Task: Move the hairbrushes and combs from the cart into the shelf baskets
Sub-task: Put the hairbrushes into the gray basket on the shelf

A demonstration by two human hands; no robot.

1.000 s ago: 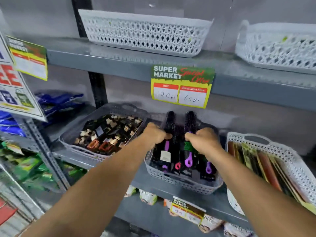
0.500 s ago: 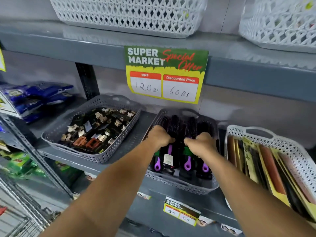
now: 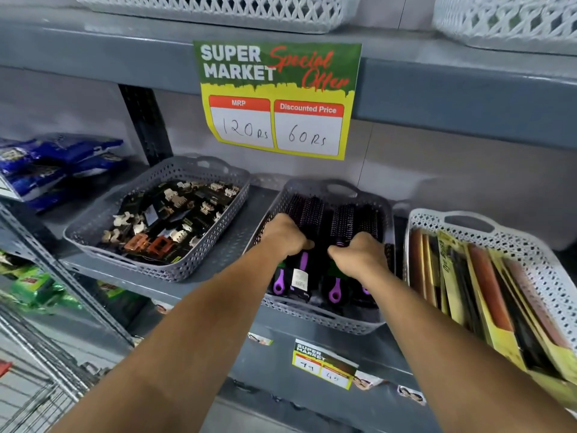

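Observation:
A grey shelf basket in the middle of the shelf holds several round black hairbrushes with purple handles. My left hand is closed around brushes on the basket's left side. On the right side, my right hand grips other brushes. Both hands rest low inside the basket and the brushes lie nearly flat. A white basket to the right holds packaged combs standing on edge. A corner of the wire cart shows at the lower left.
A grey basket of hair clips sits left of the brush basket. Two white baskets stand on the shelf above. A yellow and green price sign hangs from that shelf's edge. Blue packets lie at far left.
Both hands have lowered the upright brushes down into the grey basket until they lie nearly flat. The view has moved closer to the shelf.

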